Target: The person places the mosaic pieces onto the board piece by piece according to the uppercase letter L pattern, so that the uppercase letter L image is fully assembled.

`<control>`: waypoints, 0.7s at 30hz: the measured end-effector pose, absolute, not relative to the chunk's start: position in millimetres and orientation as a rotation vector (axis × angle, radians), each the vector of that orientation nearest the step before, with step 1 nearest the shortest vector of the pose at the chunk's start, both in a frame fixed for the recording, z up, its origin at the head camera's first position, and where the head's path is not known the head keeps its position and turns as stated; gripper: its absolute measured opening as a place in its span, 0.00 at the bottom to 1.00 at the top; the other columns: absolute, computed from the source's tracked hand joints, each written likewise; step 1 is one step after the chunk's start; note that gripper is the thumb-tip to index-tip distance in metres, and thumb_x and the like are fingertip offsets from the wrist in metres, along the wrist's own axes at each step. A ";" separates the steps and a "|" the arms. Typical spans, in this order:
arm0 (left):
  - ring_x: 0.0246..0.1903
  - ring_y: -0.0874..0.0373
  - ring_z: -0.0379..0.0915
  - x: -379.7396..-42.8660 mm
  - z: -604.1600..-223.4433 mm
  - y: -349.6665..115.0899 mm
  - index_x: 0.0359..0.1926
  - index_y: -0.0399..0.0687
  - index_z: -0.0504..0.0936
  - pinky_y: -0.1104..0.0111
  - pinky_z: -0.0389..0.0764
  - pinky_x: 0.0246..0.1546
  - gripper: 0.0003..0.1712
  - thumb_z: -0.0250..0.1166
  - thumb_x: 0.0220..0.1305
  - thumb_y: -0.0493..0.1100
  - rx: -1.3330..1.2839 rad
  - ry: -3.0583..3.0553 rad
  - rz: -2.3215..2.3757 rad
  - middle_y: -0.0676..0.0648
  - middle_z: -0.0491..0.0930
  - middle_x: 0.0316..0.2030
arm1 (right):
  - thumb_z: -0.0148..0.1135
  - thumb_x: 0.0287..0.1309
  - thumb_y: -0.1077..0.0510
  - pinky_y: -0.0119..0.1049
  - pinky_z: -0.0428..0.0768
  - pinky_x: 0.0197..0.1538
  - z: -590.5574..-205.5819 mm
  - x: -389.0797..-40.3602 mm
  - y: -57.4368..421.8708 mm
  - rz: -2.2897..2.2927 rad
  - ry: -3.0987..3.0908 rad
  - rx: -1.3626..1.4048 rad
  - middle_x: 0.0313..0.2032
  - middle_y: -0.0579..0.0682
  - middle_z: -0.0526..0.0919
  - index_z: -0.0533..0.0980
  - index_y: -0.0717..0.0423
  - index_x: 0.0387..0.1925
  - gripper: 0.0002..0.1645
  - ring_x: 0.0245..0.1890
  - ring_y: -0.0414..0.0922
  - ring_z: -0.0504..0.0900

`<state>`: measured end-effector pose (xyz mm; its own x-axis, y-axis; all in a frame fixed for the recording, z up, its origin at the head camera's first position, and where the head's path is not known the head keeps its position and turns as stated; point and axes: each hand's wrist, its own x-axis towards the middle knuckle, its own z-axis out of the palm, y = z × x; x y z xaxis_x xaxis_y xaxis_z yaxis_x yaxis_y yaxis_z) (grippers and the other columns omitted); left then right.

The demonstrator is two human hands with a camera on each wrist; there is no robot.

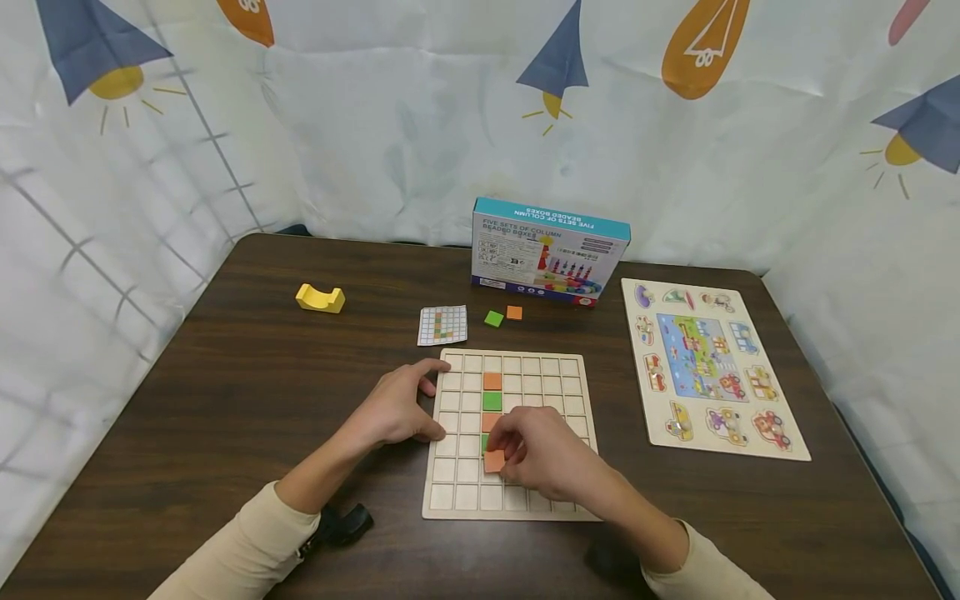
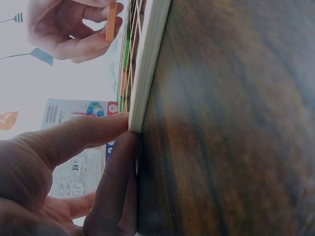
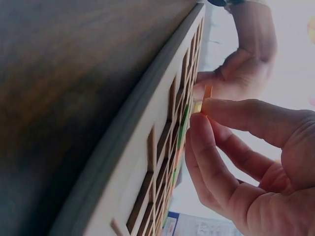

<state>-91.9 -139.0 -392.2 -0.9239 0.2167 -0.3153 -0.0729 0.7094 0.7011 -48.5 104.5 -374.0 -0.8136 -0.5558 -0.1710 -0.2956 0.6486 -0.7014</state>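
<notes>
A wooden grid board (image 1: 457,497) lies in front of me with a column of square tiles in it: an orange tile (image 1: 492,381), a green tile (image 1: 492,401), then orange and green again, partly covered by my right hand (image 1: 551,454). That hand pinches another orange tile (image 1: 493,462) between thumb and finger. In the right wrist view the pinched tile (image 3: 207,98) stands on edge, just above the grid. My left hand (image 1: 397,404) rests against the board's left edge, thumb and index finger spread apart along it. The left wrist view shows its fingertips right at the rim.
Behind the board lie a small pattern card (image 1: 442,325), a loose green tile (image 1: 493,318) and a loose orange tile (image 1: 513,312). A toy box (image 1: 551,250) stands at the back. A picture puzzle (image 1: 712,367) lies at right, a yellow curved block (image 1: 320,298) at left.
</notes>
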 end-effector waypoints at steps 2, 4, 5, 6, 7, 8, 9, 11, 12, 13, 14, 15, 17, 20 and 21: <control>0.43 0.47 0.71 -91.9 -392.4 -139.0 0.69 0.52 0.76 0.63 0.75 0.36 0.52 0.84 0.37 0.34 0.112 2.541 1.064 0.43 0.78 0.45 | 0.78 0.45 0.70 0.29 0.78 0.35 -374.7 -47.3 103.6 -0.973 2.491 -0.688 0.29 0.43 0.82 0.84 0.54 0.33 0.14 0.28 0.36 0.77; 0.43 0.47 0.71 -91.8 -392.5 -139.2 0.69 0.52 0.76 0.64 0.75 0.36 0.52 0.84 0.37 0.34 0.110 2.542 1.061 0.43 0.78 0.45 | 0.78 0.45 0.70 0.29 0.78 0.35 -375.5 -46.6 102.7 -0.969 2.491 -0.699 0.29 0.43 0.82 0.85 0.54 0.33 0.14 0.28 0.35 0.76; 0.43 0.47 0.71 -91.7 -392.5 -139.3 0.69 0.52 0.76 0.64 0.75 0.35 0.52 0.84 0.37 0.34 0.109 2.541 1.061 0.43 0.78 0.45 | 0.79 0.45 0.70 0.29 0.78 0.35 -375.8 -46.4 102.2 -0.962 2.492 -0.699 0.29 0.43 0.82 0.85 0.54 0.33 0.14 0.28 0.35 0.76; 0.43 0.47 0.71 -91.6 -392.6 -139.4 0.69 0.52 0.76 0.64 0.75 0.35 0.53 0.84 0.37 0.33 0.109 2.540 1.062 0.42 0.78 0.45 | 0.79 0.45 0.69 0.29 0.78 0.34 -376.1 -46.2 101.7 -0.957 2.493 -0.701 0.29 0.43 0.82 0.85 0.54 0.33 0.14 0.28 0.35 0.76; 0.43 0.47 0.71 -91.5 -392.5 -139.5 0.69 0.52 0.76 0.64 0.75 0.34 0.53 0.84 0.37 0.33 0.109 2.539 1.064 0.42 0.78 0.45 | 0.80 0.45 0.69 0.29 0.78 0.34 -376.7 -46.0 101.4 -0.950 2.495 -0.702 0.29 0.43 0.82 0.85 0.54 0.33 0.14 0.28 0.35 0.76; 0.43 0.47 0.70 -91.5 -392.6 -139.5 0.69 0.52 0.76 0.64 0.75 0.34 0.53 0.84 0.37 0.33 0.111 2.539 1.063 0.42 0.78 0.45 | 0.80 0.45 0.69 0.29 0.77 0.34 -377.5 -46.0 101.4 -0.946 2.495 -0.701 0.29 0.43 0.82 0.85 0.54 0.33 0.14 0.28 0.35 0.76; 0.43 0.47 0.70 -91.6 -392.6 -139.6 0.69 0.52 0.76 0.63 0.75 0.34 0.53 0.84 0.37 0.33 0.111 2.538 1.065 0.42 0.78 0.45 | 0.80 0.45 0.69 0.29 0.77 0.34 -378.1 -45.9 101.2 -0.941 2.498 -0.701 0.29 0.43 0.82 0.85 0.54 0.33 0.14 0.28 0.35 0.76; 0.43 0.47 0.71 -91.9 -392.8 -139.7 0.69 0.52 0.76 0.63 0.76 0.34 0.53 0.84 0.37 0.33 0.111 2.533 1.073 0.42 0.78 0.45 | 0.80 0.45 0.69 0.29 0.77 0.34 -379.5 -45.7 101.0 -0.933 2.501 -0.701 0.29 0.42 0.82 0.85 0.54 0.33 0.14 0.28 0.35 0.76; 0.43 0.47 0.71 -92.1 -393.0 -139.6 0.69 0.52 0.76 0.63 0.76 0.34 0.53 0.84 0.36 0.33 0.112 2.532 1.076 0.42 0.78 0.45 | 0.80 0.45 0.69 0.29 0.77 0.34 -380.0 -45.6 101.0 -0.934 2.499 -0.699 0.29 0.42 0.82 0.85 0.54 0.34 0.13 0.28 0.35 0.76; 0.43 0.47 0.71 -92.3 -393.1 -139.6 0.69 0.52 0.76 0.63 0.76 0.34 0.53 0.84 0.36 0.33 0.111 2.530 1.078 0.42 0.78 0.45 | 0.80 0.46 0.68 0.29 0.77 0.35 -380.4 -45.6 101.0 -0.936 2.496 -0.698 0.29 0.42 0.82 0.85 0.54 0.34 0.13 0.28 0.35 0.76; 0.43 0.47 0.71 -92.4 -393.2 -139.5 0.69 0.52 0.76 0.63 0.76 0.34 0.53 0.84 0.36 0.33 0.110 2.528 1.080 0.42 0.78 0.45 | 0.80 0.46 0.68 0.29 0.77 0.35 -380.6 -45.3 101.0 -0.940 2.493 -0.701 0.29 0.43 0.82 0.85 0.54 0.34 0.13 0.28 0.36 0.76; 0.43 0.47 0.71 -92.4 -393.3 -139.4 0.69 0.52 0.76 0.63 0.76 0.34 0.53 0.84 0.36 0.32 0.108 2.527 1.083 0.42 0.78 0.46 | 0.79 0.46 0.69 0.29 0.77 0.35 -380.7 -45.1 100.7 -0.940 2.493 -0.707 0.29 0.43 0.82 0.85 0.54 0.34 0.13 0.28 0.36 0.76; 0.43 0.47 0.71 -92.5 -393.3 -139.3 0.69 0.52 0.76 0.64 0.76 0.34 0.53 0.84 0.36 0.32 0.106 2.527 1.083 0.42 0.78 0.45 | 0.79 0.45 0.69 0.29 0.77 0.35 -381.2 -44.7 100.4 -0.944 2.494 -0.727 0.29 0.43 0.82 0.85 0.55 0.33 0.13 0.28 0.37 0.77; 0.43 0.47 0.71 -92.5 -393.1 -139.0 0.69 0.52 0.76 0.64 0.76 0.34 0.53 0.83 0.36 0.32 0.106 2.532 1.076 0.42 0.78 0.45 | 0.80 0.44 0.69 0.29 0.77 0.34 -381.2 -44.5 100.1 -0.940 2.502 -0.756 0.28 0.44 0.82 0.85 0.55 0.33 0.13 0.28 0.37 0.77; 0.43 0.47 0.71 -92.6 -393.0 -138.9 0.69 0.52 0.76 0.64 0.76 0.34 0.53 0.83 0.36 0.33 0.107 2.534 1.072 0.43 0.78 0.45 | 0.80 0.44 0.69 0.29 0.77 0.34 -381.3 -44.5 100.1 -0.937 2.506 -0.760 0.28 0.44 0.82 0.85 0.55 0.33 0.13 0.28 0.37 0.77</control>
